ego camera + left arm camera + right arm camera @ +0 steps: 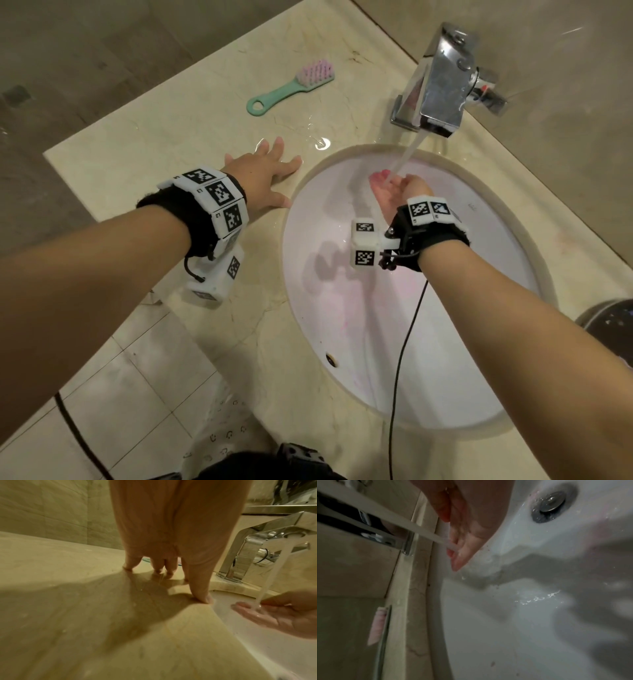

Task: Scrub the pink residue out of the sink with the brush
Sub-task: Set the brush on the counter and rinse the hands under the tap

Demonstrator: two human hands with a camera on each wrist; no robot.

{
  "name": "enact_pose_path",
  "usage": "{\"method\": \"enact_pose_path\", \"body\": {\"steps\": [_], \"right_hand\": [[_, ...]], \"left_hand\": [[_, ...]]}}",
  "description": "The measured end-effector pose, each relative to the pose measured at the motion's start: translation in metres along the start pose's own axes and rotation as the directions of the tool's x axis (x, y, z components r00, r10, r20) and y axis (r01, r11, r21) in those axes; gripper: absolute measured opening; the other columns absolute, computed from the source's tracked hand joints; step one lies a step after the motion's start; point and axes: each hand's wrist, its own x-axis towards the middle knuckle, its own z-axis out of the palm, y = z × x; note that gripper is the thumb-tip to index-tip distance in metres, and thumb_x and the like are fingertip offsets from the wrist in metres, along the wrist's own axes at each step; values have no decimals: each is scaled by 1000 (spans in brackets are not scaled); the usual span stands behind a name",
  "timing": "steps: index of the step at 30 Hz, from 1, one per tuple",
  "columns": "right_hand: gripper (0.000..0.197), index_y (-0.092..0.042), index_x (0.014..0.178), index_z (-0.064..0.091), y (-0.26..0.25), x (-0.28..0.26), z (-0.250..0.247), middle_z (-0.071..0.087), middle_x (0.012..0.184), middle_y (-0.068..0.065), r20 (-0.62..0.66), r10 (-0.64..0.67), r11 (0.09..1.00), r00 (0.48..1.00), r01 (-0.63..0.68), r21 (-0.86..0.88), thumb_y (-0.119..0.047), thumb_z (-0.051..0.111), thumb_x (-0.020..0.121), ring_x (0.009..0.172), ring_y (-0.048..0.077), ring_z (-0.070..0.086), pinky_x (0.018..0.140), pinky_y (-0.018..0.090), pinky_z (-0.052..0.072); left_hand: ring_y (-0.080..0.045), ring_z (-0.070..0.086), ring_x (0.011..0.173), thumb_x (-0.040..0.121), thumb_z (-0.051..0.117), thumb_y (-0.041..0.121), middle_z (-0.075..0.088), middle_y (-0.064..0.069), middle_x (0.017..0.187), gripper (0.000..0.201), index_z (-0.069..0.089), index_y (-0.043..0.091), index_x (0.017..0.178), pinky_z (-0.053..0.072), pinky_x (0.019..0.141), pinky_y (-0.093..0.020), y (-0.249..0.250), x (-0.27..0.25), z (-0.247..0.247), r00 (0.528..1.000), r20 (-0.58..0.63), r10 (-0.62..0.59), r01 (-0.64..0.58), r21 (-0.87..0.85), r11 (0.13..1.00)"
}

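Beige tiled bathroom, cream marble bench (144, 147) wet with small puddles near the basin edge. White oval sink (507, 274) set into it, holding a thin sheet of running water and faint pink residue (346, 301) smeared over its near wall and rim; drain plug (548, 506) seen in the right wrist view. Chrome faucet (442, 82) running, stream falling onto the right hand (397, 192), held palm-up and loosely cupped beneath it, fingers relaxed, grip empty, probably to rinse pink-tinged fingertips or to catch water. Left hand (263, 174) spread flat on the bench just beside the sink rim, fingers straight, holding nothing, likely braced for support while leaning over the basin. Brush (291, 87), mint-green handle with pink bristles up, lying on the bench well apart from both hands, toward the back wall, untouched. Scrubbing judged not under way at this moment; brush to be picked up, most naturally by the nearer left hand.
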Motion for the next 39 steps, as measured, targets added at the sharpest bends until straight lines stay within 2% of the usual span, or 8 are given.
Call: {"method": "enact_pose_path", "body": {"steps": [7, 12, 18, 25, 29, 32, 36, 39], "right_hand": [[34, 16, 114, 47, 40, -30, 4, 61, 111, 28, 107, 240, 881, 965, -171, -440, -11, 33, 100, 101, 39, 63, 79, 38, 58], [42, 6, 77, 59, 75, -34, -30, 61, 72, 18, -213, 433, 161, 876, -307, -938, -17, 33, 101, 62, 24, 61, 51, 24, 53], [40, 8, 83, 54, 40, 5, -35, 56, 74, 18, -248, 54, 855, 967, -173, -489, -20, 33, 102, 65, 26, 59, 77, 32, 56], [44, 9, 128, 44, -2, -1, -13, 53, 126, 24, 8, 52, 999, 999, -52, -2, -21, 23, 104, 126, 31, 48, 104, 37, 42], [36, 12, 121, 45, 12, -16, 4, 60, 111, 27, 122, 133, 984, 984, -116, -135, -14, 29, 102, 109, 37, 58, 88, 40, 53], [37, 11, 89, 60, 46, -30, -5, 68, 79, 21, 134, 404, 740, 905, -238, -629, -15, 36, 99, 81, 33, 66, 80, 42, 55], [45, 7, 82, 66, 80, -46, -40, 69, 76, 21, -120, 780, 62, 614, -266, -962, -21, 36, 99, 72, 29, 68, 84, 38, 55], [48, 2, 72, 67, 83, -40, -62, 69, 60, 12, -293, 655, -291, 697, -126, -948, -22, 35, 100, 61, 22, 68, 71, 30, 56]], "left_hand": [[-21, -4, 146, 90, 57, 37, -10, 1, 158, 74, 12, 37, 148, 10, 112, -59, 0, 0, 1, 1000, -3, 0, 0, -19, 1000], [-21, -4, 146, 89, 57, 38, -10, 2, 158, 74, 12, 37, 148, 10, 112, -59, -1, 1, 1, 1000, -4, -5, 5, -15, 1000], [-21, -4, 146, 90, 57, 37, -10, 2, 158, 74, 12, 37, 148, 9, 112, -60, 0, 0, 1, 1000, -6, -6, 6, -16, 1000], [-21, -4, 146, 90, 57, 37, -10, 2, 158, 74, 12, 37, 148, 10, 112, -60, 0, 0, 1, 1000, -6, -4, 4, -16, 1000], [-21, -4, 146, 90, 57, 36, -10, 2, 158, 74, 12, 37, 148, 9, 112, -60, 0, 0, 1, 1000, -8, -6, 5, -25, 1000], [-21, -4, 146, 89, 58, 36, -10, 2, 158, 74, 13, 37, 148, 9, 112, -60, -1, 2, 2, 1000, -11, -3, 2, -38, 999], [-21, -5, 146, 90, 58, 36, -10, 2, 158, 75, 12, 37, 148, 9, 112, -60, -2, 2, 2, 1000, -8, -1, 1, -29, 1000], [-21, -5, 146, 90, 57, 37, -11, 2, 158, 74, 11, 37, 148, 9, 112, -60, -2, 2, 2, 1000, -8, 1, -1, -21, 1000]]}}
